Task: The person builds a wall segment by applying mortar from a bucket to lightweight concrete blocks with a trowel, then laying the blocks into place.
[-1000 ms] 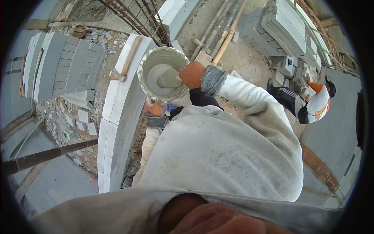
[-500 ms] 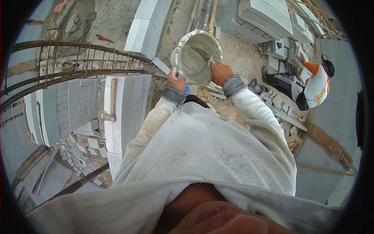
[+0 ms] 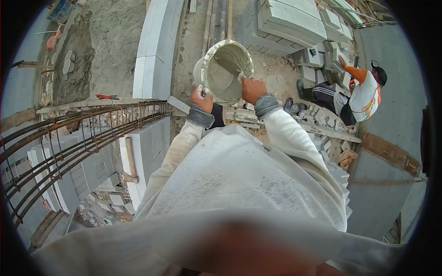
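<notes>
A mortar-crusted bucket is in front of me, its mouth facing me, with wet grey mortar inside. At the near left rim, my left hand grips the bucket with its thumb up. My right hand is a fist at the right rim, closed round the handle of what looks like a trowel. The trowel's lower part reaches into the mortar, and its handle is mostly hidden by the fingers.
Pale block walls stand left, beside a curved rebar cage. A hatchet-like tool lies on nearer blocks. Block stacks and pipes are ahead. A co-worker crouches right, one hand on blocks. Rubble lies below.
The view has shifted, so the walls, rebar and co-worker appear displaced. Bucket and both hands sit slightly further left and lower in view. Both grips stay the same.
</notes>
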Available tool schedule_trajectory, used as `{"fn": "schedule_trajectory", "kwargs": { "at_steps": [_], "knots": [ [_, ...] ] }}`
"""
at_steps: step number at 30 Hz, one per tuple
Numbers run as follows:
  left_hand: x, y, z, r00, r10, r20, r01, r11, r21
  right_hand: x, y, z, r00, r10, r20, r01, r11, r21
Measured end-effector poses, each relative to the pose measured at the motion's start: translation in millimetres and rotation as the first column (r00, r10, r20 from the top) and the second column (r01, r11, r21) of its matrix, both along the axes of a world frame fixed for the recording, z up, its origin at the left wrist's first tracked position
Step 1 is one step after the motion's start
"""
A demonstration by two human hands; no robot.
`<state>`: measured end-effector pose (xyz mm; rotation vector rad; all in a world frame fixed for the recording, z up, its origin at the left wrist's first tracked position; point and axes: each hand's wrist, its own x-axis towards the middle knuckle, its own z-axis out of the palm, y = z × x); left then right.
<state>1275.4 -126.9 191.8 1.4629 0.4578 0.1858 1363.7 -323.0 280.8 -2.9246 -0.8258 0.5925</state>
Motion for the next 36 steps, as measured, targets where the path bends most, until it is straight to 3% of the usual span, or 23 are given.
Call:
{"fn": "schedule_trajectory", "kwargs": {
  "at_steps": [2,3,6,8,9,10,11,13,14,16,17,18,20,23,26,27,30,31,34,35,36],
  "knots": [
    [27.7,9.2,-5.8,0.997,0.075,0.009,-0.075,0.997,-0.012,26.6,12.5,-13.3,0.995,0.094,-0.018,-0.094,0.995,-0.039],
    [42.9,16.9,-10.5,0.997,0.075,0.005,-0.075,0.997,-0.007,46.7,10.8,-6.0,0.988,0.107,-0.11,-0.107,0.994,0.011],
    [87.5,39.6,-11.5,0.998,0.061,-0.029,-0.061,0.998,0.004,95.2,40.7,1.5,0.998,0.041,0.052,-0.042,0.999,0.033],
    [105.8,53.4,8.7,0.996,0.028,-0.081,-0.026,0.999,0.03,102.3,51.4,-10.2,0.991,0.134,-0.011,-0.135,0.991,-0.012],
    [121.3,60.5,3.7,0.999,0.037,-0.025,-0.031,0.98,0.195,120.2,60.0,-15.1,0.982,0.187,-0.013,-0.188,0.982,-0.026],
    [140.6,70.9,-0.4,0.999,0.045,0.006,-0.045,0.986,0.16,140.8,69.2,-18.8,0.972,0.234,-0.011,-0.235,0.971,-0.035],
    [152.5,77.2,-5.2,0.998,0.052,0.024,-0.054,0.991,0.119,158.5,64.5,-17.8,0.963,0.267,-0.022,-0.265,0.961,0.077],
    [167.3,86.4,-9.6,0.998,0.047,0.052,-0.05,0.998,0.049,179.1,88.3,4.2,0.986,0.158,0.058,-0.162,0.984,0.068],
    [170.7,93.0,-9.4,0.999,0.041,0.02,-0.042,0.993,0.107,186.6,99.1,10.3,0.991,0.095,0.097,-0.101,0.993,0.064],
    [194.8,108.0,-4.9,0.999,0.04,-0.001,-0.039,0.974,0.222,207.5,110.1,10.7,0.97,0.223,0.101,-0.228,0.973,0.039],
    [204.5,110.7,-2.5,0.99,0.12,0.08,-0.13,0.982,0.137,215.9,111.2,15.4,0.951,0.305,0.053,-0.306,0.952,0.014],
    [209.8,117.1,-3.4,0.991,0.131,0.037,-0.135,0.981,0.142,225.2,114.6,25.5,0.921,0.391,0.0,-0.391,0.92,-0.011],
    [210.0,135.9,-8.4,0.987,0.15,-0.061,-0.139,0.978,0.156,234.4,128.3,29.7,0.925,0.378,0.037,-0.379,0.925,0.027],
    [216.4,141.1,-4.2,0.963,0.252,0.1,-0.261,0.962,0.083,244.1,155.0,21.5,0.874,0.478,0.084,-0.484,0.873,0.068],
    [211.8,161.4,-6.1,0.936,0.329,0.128,-0.338,0.939,0.056,255.9,176.2,41.8,0.892,0.438,0.115,-0.451,0.88,0.146],
    [207.8,162.7,-5.3,0.929,0.351,0.117,-0.359,0.932,0.052,251.5,184.9,28.9,0.889,0.398,0.228,-0.437,0.886,0.159],
    [207.5,163.1,13.7,0.916,0.398,0.051,-0.401,0.912,0.08,276.4,210.5,10.3,0.793,0.607,0.051,-0.609,0.792,0.044],
    [208.2,165.7,8.4,0.908,0.411,0.084,-0.419,0.893,0.164,284.6,215.3,18.9,0.769,0.632,0.097,-0.639,0.76,0.118],
    [214.1,171.0,-5.5,0.862,0.505,0.052,-0.506,0.848,0.156,295.6,235.4,-1.2,0.682,0.692,0.238,-0.728,0.672,0.134],
    [217.4,169.0,-9.9,0.843,0.536,0.035,-0.534,0.83,0.162,306.6,246.7,-13.3,0.641,0.766,0.044,-0.767,0.641,0.022],
    [227.6,166.2,-4.8,0.825,0.565,0.023,-0.56,0.81,0.173,320.3,254.5,-13.5,0.611,0.791,0.036,-0.791,0.609,0.056]
  ]
}}
